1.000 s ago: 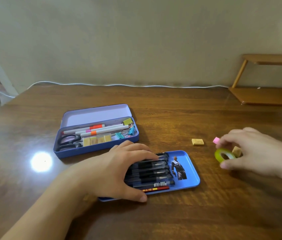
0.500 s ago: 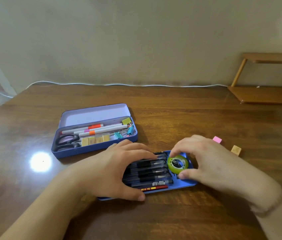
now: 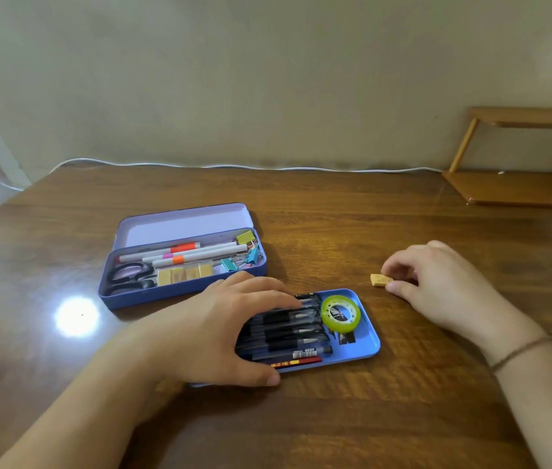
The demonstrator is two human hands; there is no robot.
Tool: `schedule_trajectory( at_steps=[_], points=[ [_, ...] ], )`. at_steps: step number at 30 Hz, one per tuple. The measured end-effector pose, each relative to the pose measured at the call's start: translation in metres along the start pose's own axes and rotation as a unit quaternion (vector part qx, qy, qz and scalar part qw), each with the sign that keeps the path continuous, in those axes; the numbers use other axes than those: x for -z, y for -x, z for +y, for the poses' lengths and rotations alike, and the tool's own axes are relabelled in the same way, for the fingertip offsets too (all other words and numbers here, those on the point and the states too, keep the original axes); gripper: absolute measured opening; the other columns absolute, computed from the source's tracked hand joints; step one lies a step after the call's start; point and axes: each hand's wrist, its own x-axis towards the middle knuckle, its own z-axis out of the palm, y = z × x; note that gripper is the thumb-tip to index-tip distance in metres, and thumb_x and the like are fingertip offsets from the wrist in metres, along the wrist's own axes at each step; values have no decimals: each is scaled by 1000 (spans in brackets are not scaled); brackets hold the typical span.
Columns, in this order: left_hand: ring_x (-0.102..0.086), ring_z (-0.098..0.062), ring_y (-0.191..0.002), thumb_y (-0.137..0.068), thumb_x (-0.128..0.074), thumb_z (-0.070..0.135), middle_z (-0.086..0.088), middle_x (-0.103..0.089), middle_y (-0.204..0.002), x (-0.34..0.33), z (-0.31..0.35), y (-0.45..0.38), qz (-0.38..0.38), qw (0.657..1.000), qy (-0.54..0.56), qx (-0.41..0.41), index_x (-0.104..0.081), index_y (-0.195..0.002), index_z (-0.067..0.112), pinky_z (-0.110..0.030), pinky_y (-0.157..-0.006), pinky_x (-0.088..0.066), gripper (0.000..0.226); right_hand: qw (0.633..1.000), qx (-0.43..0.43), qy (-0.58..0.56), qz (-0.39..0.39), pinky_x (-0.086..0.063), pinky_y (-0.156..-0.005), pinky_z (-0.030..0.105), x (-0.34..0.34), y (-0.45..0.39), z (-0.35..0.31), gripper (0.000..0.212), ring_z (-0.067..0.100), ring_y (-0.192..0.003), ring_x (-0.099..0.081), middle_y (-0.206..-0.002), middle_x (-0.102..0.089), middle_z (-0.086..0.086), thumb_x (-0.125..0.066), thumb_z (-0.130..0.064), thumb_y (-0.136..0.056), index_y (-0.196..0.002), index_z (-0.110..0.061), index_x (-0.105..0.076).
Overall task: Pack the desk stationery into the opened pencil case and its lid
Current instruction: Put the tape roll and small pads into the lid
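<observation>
desk (image 3: 301,418): one yellow eraser loose on it, right of the lid
lid (image 3: 367,346): pens, tape inside; your left hand (image 3: 220,330) flat on the pens, clasping nothing
right hand (image 3: 437,286): nearer; fingertips touch the eraser, not yet pinched
eraser (image 3: 380,279): long axis left-right, lid down-left of it

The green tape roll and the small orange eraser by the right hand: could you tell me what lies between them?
In the head view, only the blue lid's rim and bare wooden desk separate the tape roll from the eraser.
</observation>
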Motion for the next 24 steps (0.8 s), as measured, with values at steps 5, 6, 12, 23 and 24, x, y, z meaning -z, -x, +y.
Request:
schedule_trajectory(
  at_steps=[5,6,12,23,24],
  points=[
    [-16,-4,-141,-74,-50,83,24,-5,-159,-8,16,-8,25,997,-74,-24,-10,-146,56,-36,-117,-23,87,996,67,-26,-43,-44,-81,28,8,9,-9,10,1,-94,-43,-96,-56,-24,-67,-41,-84,-90,-43,-59],
    [-18,-7,-141,-74,-47,85,21,-2,-161,-10,21,-10,23,995,-92,-28,-7,-146,57,-36,-117,-23,87,994,88,-39,-56,-40,-80,25,11,12,-12,10,-2,-94,-43,-95,-56,-25,-68,-41,-83,-87,-44,-59],
    [-26,-16,-137,-72,-35,91,15,-15,-161,-16,26,-18,38,987,-156,-15,-14,-149,49,-40,-110,-29,90,978,157,-24,-137,-42,-84,21,21,32,-38,9,-8,-94,-46,-92,-56,-26,-68,-46,-82,-89,-43,-62],
    [-22,-13,-138,-72,-39,89,15,-18,-159,-18,25,-17,36,989,-146,-14,-8,-151,46,-39,-113,-25,94,987,116,-10,-114,-48,-78,26,22,37,-53,26,-2,-87,-51,-89,-57,-22,-73,-52,-74,-95,-43,-59],
    [-22,-13,-138,-72,-38,89,16,-17,-159,-18,25,-17,37,989,-144,-14,-7,-151,47,-39,-113,-24,95,991,88,-23,-101,-49,-80,28,28,34,-41,28,-1,-88,-52,-92,-58,-22,-76,-50,-72,-94,-44,-58]
  ],
)
